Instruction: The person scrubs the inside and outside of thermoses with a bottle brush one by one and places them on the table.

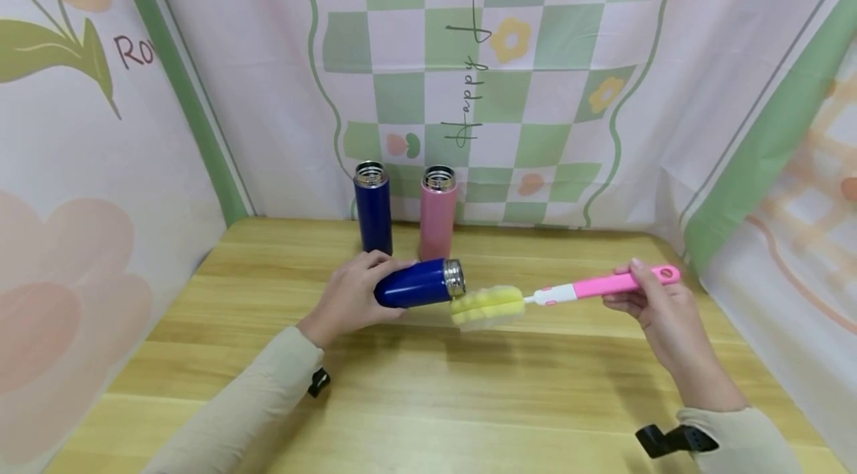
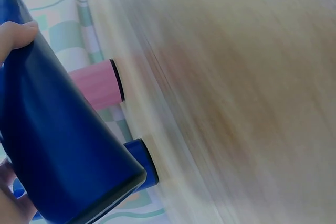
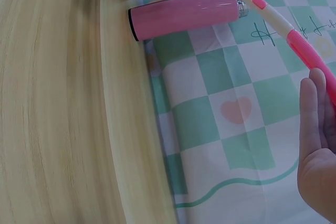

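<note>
My left hand (image 1: 358, 292) grips a dark blue bottle (image 1: 415, 285) without a lid, tipped nearly level above the table, its steel mouth facing right. In the left wrist view the same bottle (image 2: 63, 129) fills the left side, fingers around it. My right hand (image 1: 663, 310) holds the pink handle of a bottle brush (image 1: 609, 285). Its yellow sponge head (image 1: 489, 306) is just off the bottle's mouth, outside it, slightly below the opening. The right wrist view shows the brush's pink and white handle (image 3: 304, 48) against my fingers.
A second dark blue bottle (image 1: 373, 213) and a pink bottle (image 1: 438, 217) stand upright, lidless, at the back of the wooden table (image 1: 415, 399). Behind them hangs a green checked curtain (image 1: 509, 87). Black wrist straps (image 1: 676, 440) show at the sleeves.
</note>
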Tool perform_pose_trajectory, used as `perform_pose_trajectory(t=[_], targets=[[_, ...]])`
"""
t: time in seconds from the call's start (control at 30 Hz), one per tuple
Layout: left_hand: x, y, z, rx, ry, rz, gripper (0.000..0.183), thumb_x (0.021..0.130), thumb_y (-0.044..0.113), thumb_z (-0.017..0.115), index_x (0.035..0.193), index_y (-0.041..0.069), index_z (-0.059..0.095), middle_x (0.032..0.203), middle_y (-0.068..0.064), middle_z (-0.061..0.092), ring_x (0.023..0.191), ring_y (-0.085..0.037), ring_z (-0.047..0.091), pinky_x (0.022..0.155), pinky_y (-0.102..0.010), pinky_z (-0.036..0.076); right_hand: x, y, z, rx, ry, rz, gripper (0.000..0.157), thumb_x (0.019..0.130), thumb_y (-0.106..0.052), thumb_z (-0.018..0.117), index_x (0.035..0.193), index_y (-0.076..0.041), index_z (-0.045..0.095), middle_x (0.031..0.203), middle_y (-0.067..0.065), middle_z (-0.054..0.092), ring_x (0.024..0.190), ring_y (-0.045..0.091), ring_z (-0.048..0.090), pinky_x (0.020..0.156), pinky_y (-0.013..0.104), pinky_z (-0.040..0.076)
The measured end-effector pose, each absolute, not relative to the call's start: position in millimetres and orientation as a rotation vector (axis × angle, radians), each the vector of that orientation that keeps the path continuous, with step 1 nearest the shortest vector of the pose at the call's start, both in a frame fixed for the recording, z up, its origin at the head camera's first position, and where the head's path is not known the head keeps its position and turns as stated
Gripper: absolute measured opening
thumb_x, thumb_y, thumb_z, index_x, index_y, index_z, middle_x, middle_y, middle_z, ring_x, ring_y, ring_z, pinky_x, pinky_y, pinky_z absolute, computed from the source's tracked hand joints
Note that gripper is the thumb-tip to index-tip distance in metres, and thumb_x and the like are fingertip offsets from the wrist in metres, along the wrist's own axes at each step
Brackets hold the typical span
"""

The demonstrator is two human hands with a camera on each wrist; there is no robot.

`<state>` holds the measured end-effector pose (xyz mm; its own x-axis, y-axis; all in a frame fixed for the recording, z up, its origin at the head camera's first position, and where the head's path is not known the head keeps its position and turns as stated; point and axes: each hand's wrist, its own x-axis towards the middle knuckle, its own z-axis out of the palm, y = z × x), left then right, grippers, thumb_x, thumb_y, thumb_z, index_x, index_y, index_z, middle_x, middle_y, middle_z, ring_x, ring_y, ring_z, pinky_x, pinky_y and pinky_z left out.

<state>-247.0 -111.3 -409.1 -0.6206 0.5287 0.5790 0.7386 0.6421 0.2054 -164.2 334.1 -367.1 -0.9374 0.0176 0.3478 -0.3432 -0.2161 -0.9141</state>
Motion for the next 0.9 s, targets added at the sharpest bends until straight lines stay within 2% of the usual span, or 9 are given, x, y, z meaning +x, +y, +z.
perform_pose_trajectory(t=[0.37, 0.9], targets=[[-246.7, -109.8, -408.4, -0.995, -2.435, -0.558, 0.070, 0.069, 0.044, 0.090, 0.133, 0.031, 0.065, 0.116, 0.002, 0.063, 0.104, -0.020, 0.057, 0.088, -0.047, 0.050, -165.2, 333.0, -365.5, 0.380, -1.779, 2.269, 0.031, 0.108, -0.015, 0.045, 0.103, -0.001, 0.072, 0.092, 0.010, 0.073, 0.079, 0.018, 0.072, 0.074, 0.029, 0.057], [-244.1, -107.9, -411.5, -1.040, -2.487, -0.408, 0.072, 0.071, 0.048, 0.089, 0.137, 0.036, 0.061, 0.123, 0.003, 0.061, 0.111, -0.021, 0.055, 0.094, -0.049, 0.047, -166.8, 329.7, -363.9, 0.480, -1.534, 2.402, 0.032, 0.109, -0.012, 0.040, 0.106, 0.004, 0.068, 0.094, 0.015, 0.072, 0.084, 0.021, 0.073, 0.080, 0.031, 0.056]])
